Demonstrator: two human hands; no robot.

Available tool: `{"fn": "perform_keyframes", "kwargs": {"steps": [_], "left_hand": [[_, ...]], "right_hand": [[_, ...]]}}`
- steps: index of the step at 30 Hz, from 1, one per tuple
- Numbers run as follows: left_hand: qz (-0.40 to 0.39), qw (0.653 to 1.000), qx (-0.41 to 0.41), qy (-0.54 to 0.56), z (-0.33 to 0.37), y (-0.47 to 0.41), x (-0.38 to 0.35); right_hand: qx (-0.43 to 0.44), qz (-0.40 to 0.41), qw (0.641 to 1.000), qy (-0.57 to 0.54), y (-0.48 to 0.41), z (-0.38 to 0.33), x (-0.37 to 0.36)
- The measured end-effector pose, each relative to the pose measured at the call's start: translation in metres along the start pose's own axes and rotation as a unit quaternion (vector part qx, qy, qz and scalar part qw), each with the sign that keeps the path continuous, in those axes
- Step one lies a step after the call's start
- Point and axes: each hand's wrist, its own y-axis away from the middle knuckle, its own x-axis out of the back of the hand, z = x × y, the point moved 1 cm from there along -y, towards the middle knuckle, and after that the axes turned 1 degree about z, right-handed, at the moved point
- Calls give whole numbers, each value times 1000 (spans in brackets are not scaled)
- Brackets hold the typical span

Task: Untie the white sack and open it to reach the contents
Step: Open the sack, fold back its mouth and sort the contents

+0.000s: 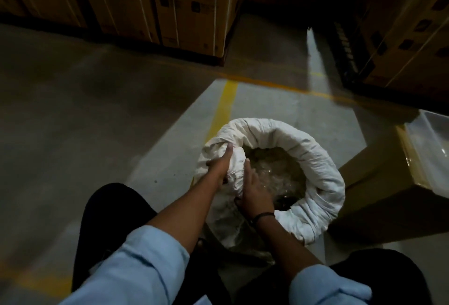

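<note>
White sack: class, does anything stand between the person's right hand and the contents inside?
Nothing visible does. The white sack is open with its rim rolled down, and the right hand is inside the mouth beside the shiny contents. Only a bunched fold of cloth, gripped by the left hand, overhangs the near-left edge.

Nothing is reading legibly here. The cartons (189, 8) stacked beyond the sack (315, 159) are carrying dark printed patches and small labels, all too dim and blurred to make out as words or numbers.
</note>
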Motion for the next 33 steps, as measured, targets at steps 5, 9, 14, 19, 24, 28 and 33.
{"fn": "perform_keyframes", "kwargs": {"steps": [5, 9, 14, 19, 24, 28, 33], "left_hand": [[-265, 959, -70, 69, 33, 4, -1], [-276, 961, -27, -3, 24, -52, 12], [102, 905, -185, -369, 53, 4, 0], [-9, 909, -176, -378, 38, 6, -32], [-221, 946, -198, -130, 56, -8, -21], [-355, 927, -111, -52, 56, -24, 10], [38, 858, -239, -453, 80, -11, -25]], "right_hand": [[-15, 69, 998, 2, 1, -2, -7], [-1, 54, 998, 19, 0, -9, -15], [-21, 46, 996, 79, 4, -10, -18], [10, 41, 990, 135, 7, -15, -21], [-11, 56, 993, 105, 23, -16, -20], [27, 37, 991, 123, 21, -17, -24], [27, 23, 993, 108, 17, -21, -23]]}}
